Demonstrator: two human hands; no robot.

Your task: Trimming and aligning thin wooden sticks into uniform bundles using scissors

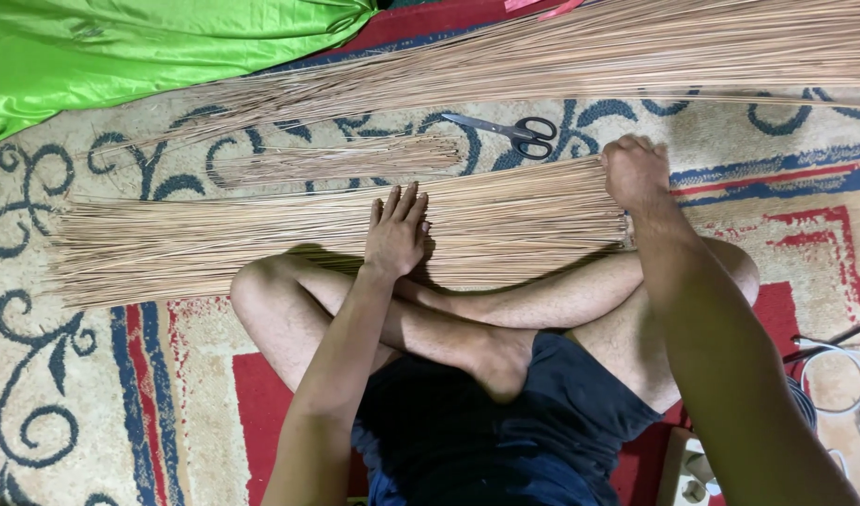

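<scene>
A wide flat layer of thin tan sticks (261, 239) lies on the patterned carpet in front of my crossed legs. My left hand (397, 230) rests flat on the middle of this layer, fingers together and stretched out. My right hand (634, 171) is closed into a fist at the layer's right end, pressed against the stick ends; whether it grips any sticks I cannot tell. A smaller short bundle of sticks (341, 159) lies just beyond. Black-handled scissors (509, 131) lie on the carpet past the sticks, near my right hand.
A long thick pile of sticks (561, 52) runs across the far side. Green shiny cloth (120, 47) lies at the top left. White cables (837, 375) and a plug block sit at the lower right beside my knee.
</scene>
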